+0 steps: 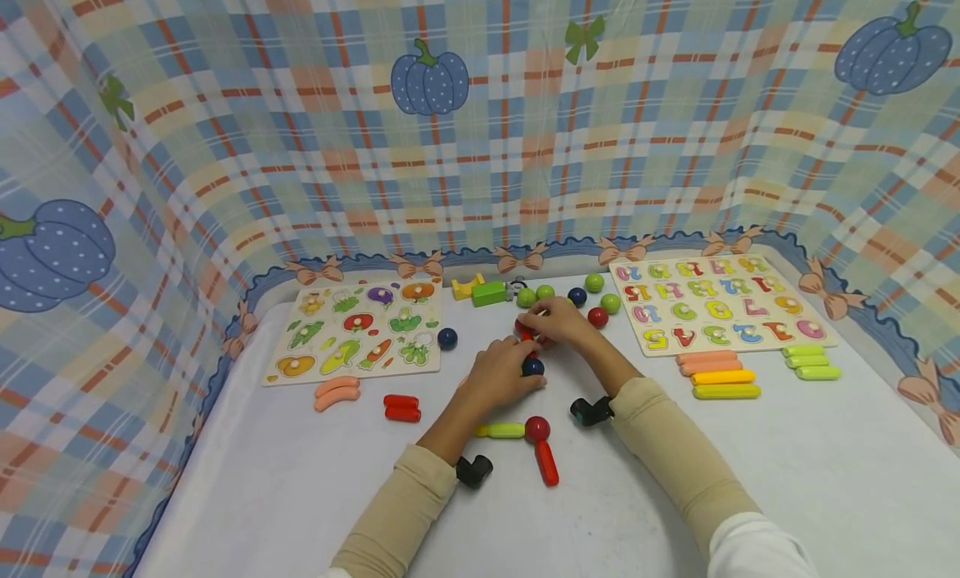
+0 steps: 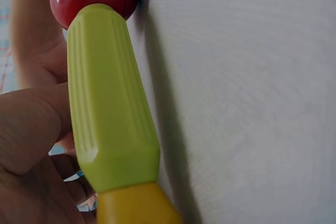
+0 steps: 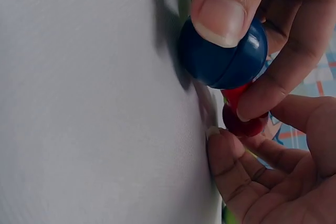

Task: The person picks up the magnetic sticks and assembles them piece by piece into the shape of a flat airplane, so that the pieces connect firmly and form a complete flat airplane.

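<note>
My left hand (image 1: 498,374) grips a dark blue ball (image 3: 223,53), its thumb pressed on the near side. Beyond that ball a short red stick (image 3: 236,94) leads to a red ball (image 3: 245,121); one left fingertip lies against the stick. Around the red ball curl the thumb and fingers of my right hand (image 1: 558,321), partly hiding it in the head view. Closer to me lies a joined piece: a light green stick (image 2: 110,98) with a yellow end (image 2: 136,205), a red ball (image 1: 537,429) and a red stick (image 1: 547,463).
A vegetable puzzle board (image 1: 300,363) lies left, a number board (image 1: 660,345) right. Loose balls, including a blue one (image 1: 447,338), and a green block (image 1: 489,294) sit behind the hands. Orange sticks (image 1: 337,386), red sticks (image 1: 402,407) and green sticks (image 1: 813,361) lie at the sides.
</note>
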